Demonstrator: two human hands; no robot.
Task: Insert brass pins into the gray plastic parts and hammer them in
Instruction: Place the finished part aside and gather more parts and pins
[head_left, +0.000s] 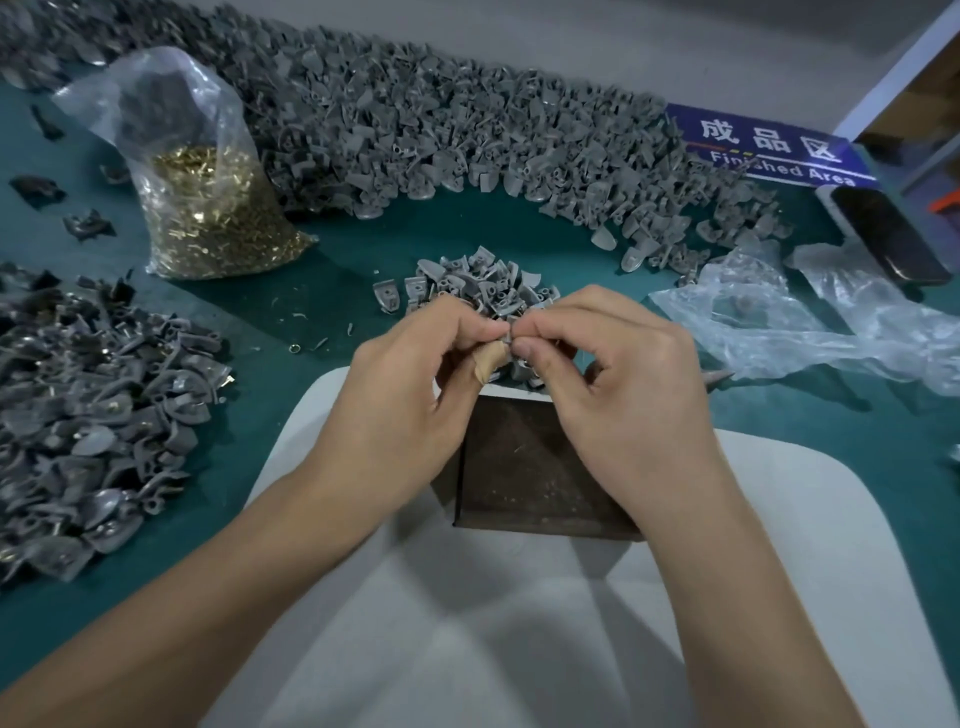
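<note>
You are holding both hands together over the far edge of the dark metal block (540, 467), which is sitting on a white pad (467, 623) at the near middle of the green table (322, 291). Your left hand (410, 395) is curling its fingers and pinching a small gray plastic part (506, 340) between thumb and forefinger; a tan bandage (491, 361) is wrapping one fingertip. Your right hand (618, 379) is meeting it fingertip to fingertip and pinching at the same part; whether a brass pin is sitting between those fingers is too small to tell. Just beyond your fingers a small heap of gray parts (478, 283) is lying on the table. A long bank of gray parts (467, 135) is curving across the far side, and another pile of gray parts (88, 426) is spreading at the left. A clear bag of brass pins (208, 208) is standing at the far left, near the long bank. At the right, crumpled clear plastic (810, 322) is lying beside a dark phone (888, 234), and a blue "Finished Area" sign (769, 145) is lying at the far right.
</note>
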